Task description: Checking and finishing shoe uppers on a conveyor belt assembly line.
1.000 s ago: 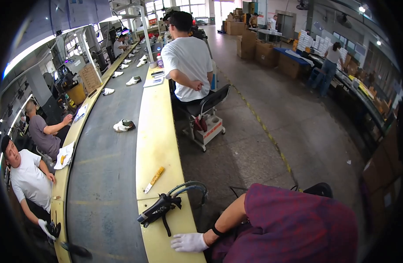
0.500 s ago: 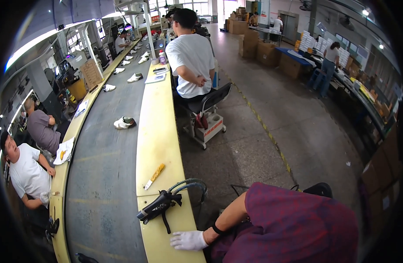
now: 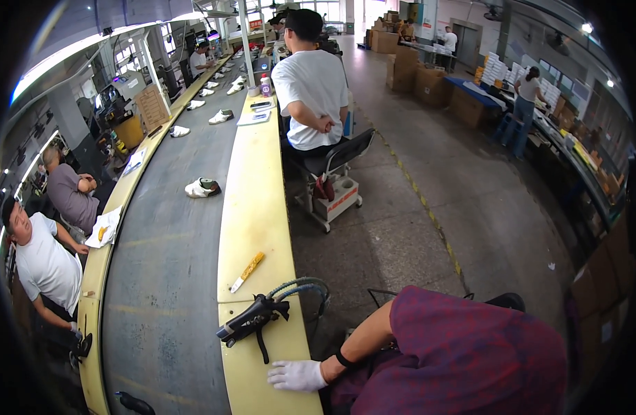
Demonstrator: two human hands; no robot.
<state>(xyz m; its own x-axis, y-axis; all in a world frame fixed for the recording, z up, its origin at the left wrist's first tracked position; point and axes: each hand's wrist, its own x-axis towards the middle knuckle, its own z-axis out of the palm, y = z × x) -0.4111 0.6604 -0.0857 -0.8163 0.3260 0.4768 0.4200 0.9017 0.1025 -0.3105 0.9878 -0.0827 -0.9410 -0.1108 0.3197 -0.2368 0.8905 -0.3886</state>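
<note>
My right hand (image 3: 297, 375), in a white glove, lies flat on the pale yellow bench edge (image 3: 252, 228) with its fingers stretched out. It holds nothing. A black band circles my wrist, and my sleeve is dark red plaid. Just beyond the fingers rests a black hand tool (image 3: 252, 319) with a thin lever and ribbed hoses (image 3: 307, 285) that hang over the bench's right edge. Farther up the bench lies a brush-like tool (image 3: 247, 272) with a yellow handle and a white end. My left hand is out of view.
Left of the bench runs a grey conveyor belt (image 3: 166, 277) carrying white shoes, the nearest one (image 3: 202, 187) in mid-belt. A black object (image 3: 133, 402) shows at the lower edge. Co-workers sit across the belt and ahead beside a wheeled chair (image 3: 339, 155). Cardboard boxes (image 3: 432, 84) stand farther off.
The whole view has shifted slightly. The nearest co-worker across the belt has lowered a hand toward a black item at the bench edge. My right hand stays put.
</note>
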